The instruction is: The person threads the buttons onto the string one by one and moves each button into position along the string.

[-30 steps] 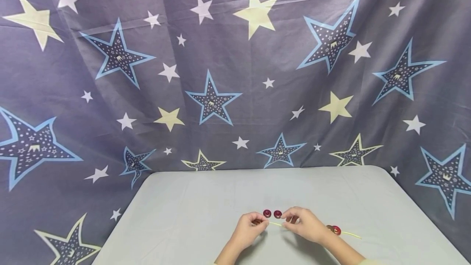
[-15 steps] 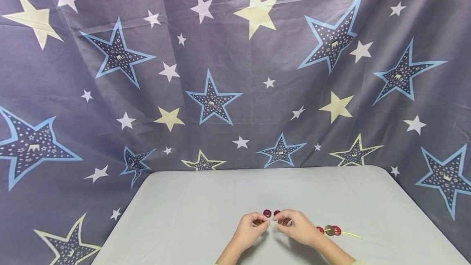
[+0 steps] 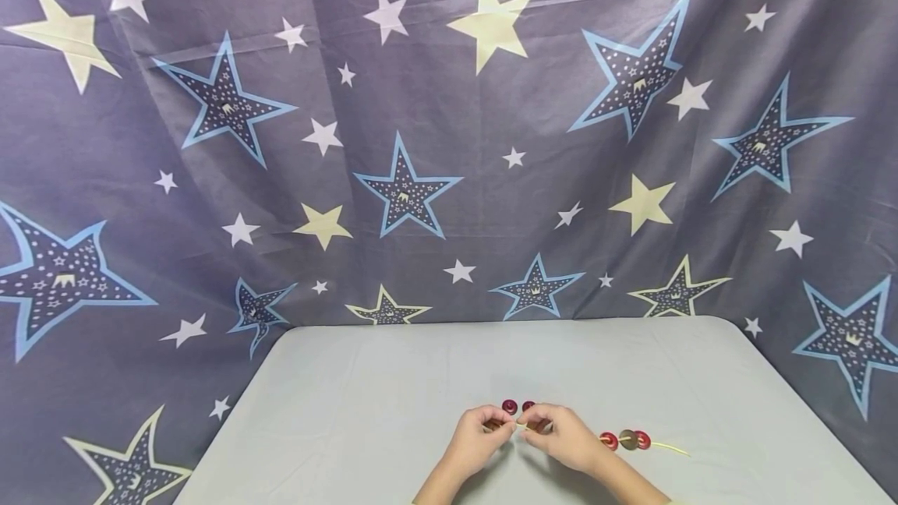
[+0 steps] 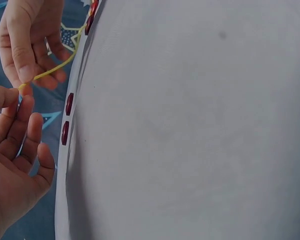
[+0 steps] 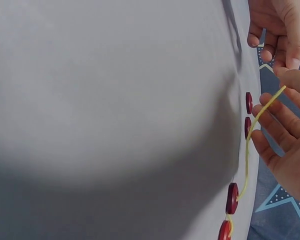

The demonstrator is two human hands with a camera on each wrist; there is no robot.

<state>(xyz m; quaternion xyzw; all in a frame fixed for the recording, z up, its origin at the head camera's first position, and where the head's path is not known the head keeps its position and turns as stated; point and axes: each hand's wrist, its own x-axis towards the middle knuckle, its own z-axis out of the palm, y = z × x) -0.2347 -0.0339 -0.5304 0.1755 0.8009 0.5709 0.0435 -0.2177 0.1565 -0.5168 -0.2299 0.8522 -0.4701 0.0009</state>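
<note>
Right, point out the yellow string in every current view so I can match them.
Head: yellow string lower right, trailing past threaded buttons; a bit shows between left hand and right hand.
Left wrist: string upper left, rising to threaded buttons.
Right wrist: string right side, curving down to threaded buttons.
Shared landmark: two unthreaded dark-red buttons.

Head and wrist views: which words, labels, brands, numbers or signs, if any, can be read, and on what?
None: no text can be read.
Discs and yellow string: nothing legible; any fine marks would be too small.
Backdrop cloth: printed stars and crowns, no writing.
</note>
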